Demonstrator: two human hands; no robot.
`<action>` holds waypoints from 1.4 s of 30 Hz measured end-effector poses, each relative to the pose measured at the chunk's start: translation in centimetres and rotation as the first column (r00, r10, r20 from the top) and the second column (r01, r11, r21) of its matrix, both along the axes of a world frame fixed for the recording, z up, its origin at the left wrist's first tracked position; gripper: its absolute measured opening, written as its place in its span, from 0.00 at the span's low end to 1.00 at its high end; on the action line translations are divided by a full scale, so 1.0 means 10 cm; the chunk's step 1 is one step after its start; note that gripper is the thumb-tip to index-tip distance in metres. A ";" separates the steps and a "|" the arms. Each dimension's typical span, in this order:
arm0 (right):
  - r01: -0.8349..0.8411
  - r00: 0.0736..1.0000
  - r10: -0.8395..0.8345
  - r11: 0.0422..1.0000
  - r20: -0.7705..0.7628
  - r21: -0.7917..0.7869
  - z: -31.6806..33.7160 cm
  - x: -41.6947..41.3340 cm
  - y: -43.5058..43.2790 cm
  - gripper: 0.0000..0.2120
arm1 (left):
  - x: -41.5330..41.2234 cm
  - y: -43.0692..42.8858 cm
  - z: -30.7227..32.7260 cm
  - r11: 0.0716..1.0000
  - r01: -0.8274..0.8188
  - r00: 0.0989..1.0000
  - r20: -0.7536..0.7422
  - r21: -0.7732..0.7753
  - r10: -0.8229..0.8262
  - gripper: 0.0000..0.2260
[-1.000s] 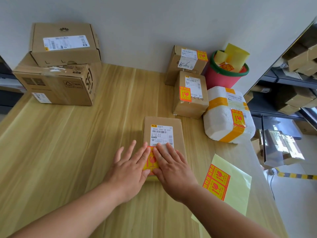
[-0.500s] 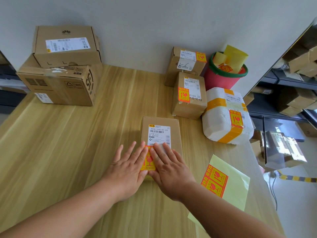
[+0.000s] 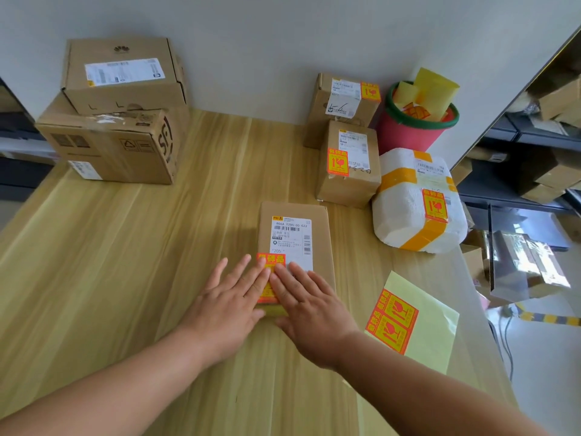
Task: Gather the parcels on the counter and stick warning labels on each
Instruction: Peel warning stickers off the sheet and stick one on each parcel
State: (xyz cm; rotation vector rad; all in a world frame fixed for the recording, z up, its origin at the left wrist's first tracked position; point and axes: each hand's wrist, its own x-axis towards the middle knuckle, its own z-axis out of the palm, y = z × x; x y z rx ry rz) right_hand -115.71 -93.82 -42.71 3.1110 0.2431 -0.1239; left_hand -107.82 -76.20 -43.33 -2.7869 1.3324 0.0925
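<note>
Left hand (image 3: pixel 229 306) and right hand (image 3: pixel 311 306), fingers (image 3: pixel 243 269) straight, press one warning label (image 3: pixel 271 259) onto one flat parcel (image 3: pixel 294 237) of six.

Warning label (image 3: pixel 271 259) — lower part hidden under left hand (image 3: pixel 229 297), right hand (image 3: pixel 309 305).

There were 6 parcels on the counter (image 3: pixel 125 278). 5 were brown boxes: the top left box (image 3: pixel 125 73), the big box under it (image 3: pixel 107 146), the back box (image 3: pixel 342 105), the middle box (image 3: pixel 349 184) and the flat box (image 3: pixel 294 215). 1 was a white parcel (image 3: pixel 405 215). 4 parcels had a red warning label (image 3: pixel 338 162). 2 more labels (image 3: pixel 391 320) sat on 1 yellow sheet (image 3: pixel 434 325). There was 1 red bucket (image 3: pixel 408 136). 2 hands were there, the left hand (image 3: pixel 226 300) and the right hand (image 3: pixel 311 303).
</note>
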 end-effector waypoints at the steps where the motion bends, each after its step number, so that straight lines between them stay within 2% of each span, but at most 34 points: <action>1: -0.002 1.000 0.001 1.000 0.006 0.010 0.03 0.01 -0.02 0.30 | -0.01 0.00 0.02 1.000 -0.011 1.000 -0.005 0.003 0.011 0.30; 4: 0.012 1.000 -0.013 0.999 0.022 0.047 0.10 0.05 -0.06 0.26 | -0.05 -0.06 0.09 0.995 -0.096 0.994 -0.048 -0.020 0.095 0.34; 10: -0.007 1.000 0.007 0.984 0.005 0.176 0.01 0.02 -0.10 0.23 | -0.11 -0.17 0.05 0.980 -0.198 0.965 -0.174 -0.004 0.195 0.34; 13: 0.000 1.000 0.005 0.981 -0.026 0.195 0.03 0.00 -0.12 0.26 | -0.14 -0.18 0.04 0.959 -0.266 0.939 -0.251 -0.096 0.235 0.34; 15: 0.157 0.988 -0.153 0.959 -0.039 0.236 0.07 -0.06 -0.14 0.33 | -0.15 -0.16 0.05 0.923 -0.341 0.900 -0.347 -0.180 0.265 0.37; 16: 0.276 0.961 -0.270 0.920 -0.061 0.279 0.10 -0.08 -0.16 0.38 | -0.14 -0.15 0.07 0.902 -0.396 0.852 -0.434 -0.169 0.293 0.39; 18: 0.501 0.865 -0.434 0.780 -0.253 0.375 0.16 -0.10 -0.21 0.49 | -0.09 -0.14 0.11 0.853 -0.518 0.695 -0.614 -0.066 0.374 0.43; 20: 0.609 0.791 -0.464 0.663 -0.399 0.436 0.20 -0.08 -0.20 0.53 | -0.03 -0.16 0.07 0.814 -0.578 0.601 -0.705 -0.060 0.375 0.45; 23: 0.627 0.778 -0.488 0.643 -0.396 0.439 0.24 0.11 -0.18 0.51 | 0.14 -0.21 0.07 0.778 -0.616 0.600 -0.714 -0.124 0.360 0.39; 27: 0.605 0.796 -0.480 0.646 -0.367 0.466 0.33 0.55 -0.22 0.50 | 0.51 -0.21 0.19 0.741 -0.649 0.600 -0.715 -0.172 0.359 0.36; 32: 0.575 0.818 -0.475 0.636 -0.325 0.515 0.39 1.23 -0.33 0.49 | 1.20 -0.33 0.28 0.734 -0.652 0.629 -0.676 -0.188 0.385 0.38; 36: 0.583 0.810 -0.506 0.640 -0.297 0.500 0.42 1.79 -0.55 0.49 | 1.76 -0.59 0.29 0.755 -0.623 0.660 -0.655 -0.206 0.367 0.37; 42: 0.600 0.795 -0.542 0.639 -0.272 0.481 0.38 2.63 -0.82 0.49 | 2.51 -0.92 0.28 0.733 -0.638 0.666 -0.646 -0.236 0.372 0.36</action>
